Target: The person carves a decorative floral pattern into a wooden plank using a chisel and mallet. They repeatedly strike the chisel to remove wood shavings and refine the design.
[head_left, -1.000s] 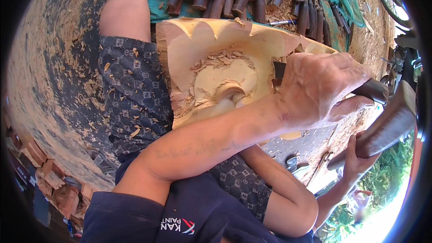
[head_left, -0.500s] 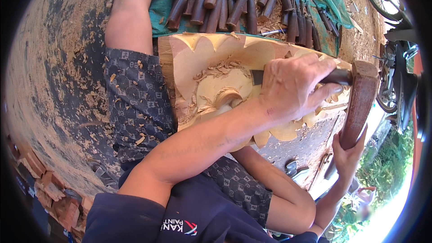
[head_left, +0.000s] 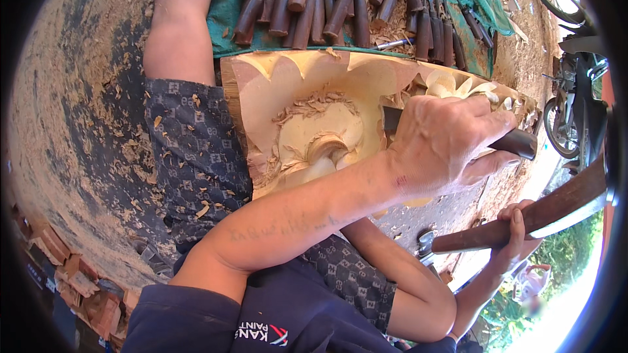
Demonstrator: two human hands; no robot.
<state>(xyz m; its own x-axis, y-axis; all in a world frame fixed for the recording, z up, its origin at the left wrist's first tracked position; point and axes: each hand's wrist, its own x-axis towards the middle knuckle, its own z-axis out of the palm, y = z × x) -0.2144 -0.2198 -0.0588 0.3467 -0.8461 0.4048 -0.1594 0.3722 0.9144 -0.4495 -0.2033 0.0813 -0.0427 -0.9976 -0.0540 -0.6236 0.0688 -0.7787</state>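
Observation:
My left hand (head_left: 439, 144) is closed round the dark wooden handle of a chisel (head_left: 521, 144). Its metal blade shows on the near side of the fist, and the tip rests at the carved part of a pale wooden panel (head_left: 261, 95). The panel lies by my legs, with scalloped edges, a rounded relief and curled shavings in its hollow. Out to the right, my right hand (head_left: 514, 235) grips a brown wooden mallet (head_left: 468, 238) by its handle. The mallet's head is at the picture's right rim, partly cut off, apart from the chisel.
Several dark-handled chisels (head_left: 304, 0) lie on a green cloth (head_left: 226, 10) beyond the panel, with a pen (head_left: 394, 44) among them. Wood offcuts (head_left: 98, 310) are piled at lower left. Motorbikes (head_left: 575, 104) stand at the right; another person (head_left: 530, 281) is farther off.
The mallet has swung away from the chisel's end, out to the right. My left hand has shifted slightly right and nearer with the chisel, whose handle end now tilts lower.

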